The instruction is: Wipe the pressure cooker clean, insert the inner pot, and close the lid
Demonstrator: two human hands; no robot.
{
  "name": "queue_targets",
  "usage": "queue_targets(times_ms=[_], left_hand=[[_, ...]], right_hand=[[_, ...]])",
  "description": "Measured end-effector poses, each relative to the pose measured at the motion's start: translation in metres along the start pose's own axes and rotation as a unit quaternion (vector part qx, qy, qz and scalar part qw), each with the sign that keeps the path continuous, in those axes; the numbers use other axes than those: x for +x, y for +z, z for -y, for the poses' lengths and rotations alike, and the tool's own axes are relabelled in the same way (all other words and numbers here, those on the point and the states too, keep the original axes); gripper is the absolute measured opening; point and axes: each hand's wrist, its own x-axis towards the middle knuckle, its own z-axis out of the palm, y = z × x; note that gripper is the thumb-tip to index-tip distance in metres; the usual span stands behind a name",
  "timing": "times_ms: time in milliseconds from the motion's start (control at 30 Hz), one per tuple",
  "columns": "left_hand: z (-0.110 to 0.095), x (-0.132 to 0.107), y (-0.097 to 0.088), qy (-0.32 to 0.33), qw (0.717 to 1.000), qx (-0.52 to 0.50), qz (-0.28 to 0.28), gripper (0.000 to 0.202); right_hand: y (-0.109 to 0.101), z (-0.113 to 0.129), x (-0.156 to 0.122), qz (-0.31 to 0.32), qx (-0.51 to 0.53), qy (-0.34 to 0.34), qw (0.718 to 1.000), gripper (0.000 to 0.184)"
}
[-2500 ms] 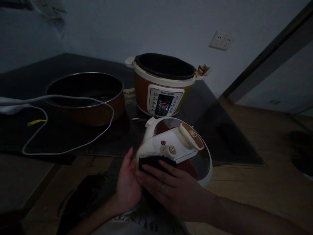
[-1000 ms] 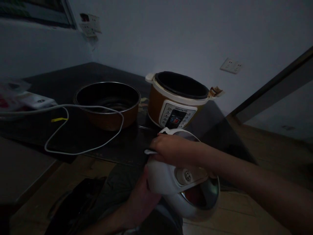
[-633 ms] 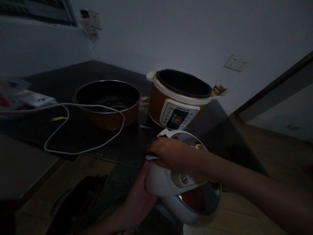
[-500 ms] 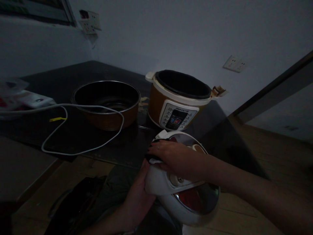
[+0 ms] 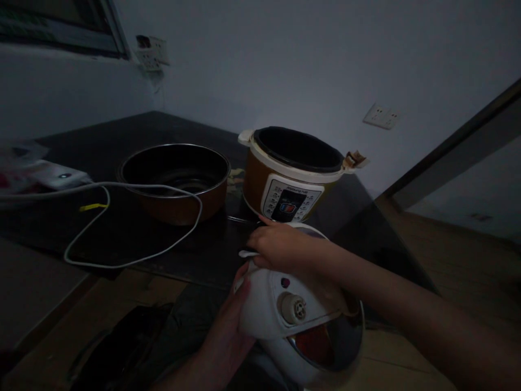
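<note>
I hold a white and brown pressure cooker lid (image 5: 303, 320) tilted over my lap, its steam valve facing me. My left hand (image 5: 230, 331) grips the lid's left edge from below, fingers curled round it. My right hand (image 5: 280, 245) rests on the lid's upper edge, closed on a dark cloth with a pale rim that peeks out at its left. Behind the lid, the brown cooker base (image 5: 291, 176) stands open on the dark table (image 5: 122, 239).
A brown inner pot (image 5: 175, 182) sits left of the cooker. A white cable (image 5: 134, 222) loops across the table from a white power strip (image 5: 52, 176) at the left. Wall sockets (image 5: 380, 117) sit behind. A dark bag (image 5: 118, 347) lies on the wooden floor.
The lid has tipped further toward me so its valve now faces up. My right hand with the cloth slid up along the lid's top edge. My view shifted slightly.
</note>
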Motion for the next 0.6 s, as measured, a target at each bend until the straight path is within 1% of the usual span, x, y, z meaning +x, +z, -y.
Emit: queue_targets(times_ms=[67,200,333,467,600], left_hand=[[-0.001,-0.001,0.001,-0.002,1.000,0.001,-0.002,0.054],[-0.002,-0.003,0.002,-0.010,1.000,0.012,-0.003,0.063],[-0.001,-0.002,0.000,-0.002,1.000,0.012,0.002,0.063],[-0.001,-0.001,-0.002,-0.008,1.000,0.014,0.004,0.062],[0.000,-0.003,-0.003,0.002,1.000,0.018,0.005,0.064]], right_hand=[[-0.005,-0.001,0.008,0.013,-0.013,0.024,1.000,0.031],[-0.009,-0.013,0.014,0.013,0.010,0.101,0.995,0.035],[-0.005,-0.021,0.010,0.000,0.032,0.111,0.993,0.038],[-0.006,-0.025,0.000,-0.055,0.057,0.120,0.990,0.033],[-0.013,-0.042,-0.013,-0.124,0.070,0.184,0.973,0.026]])
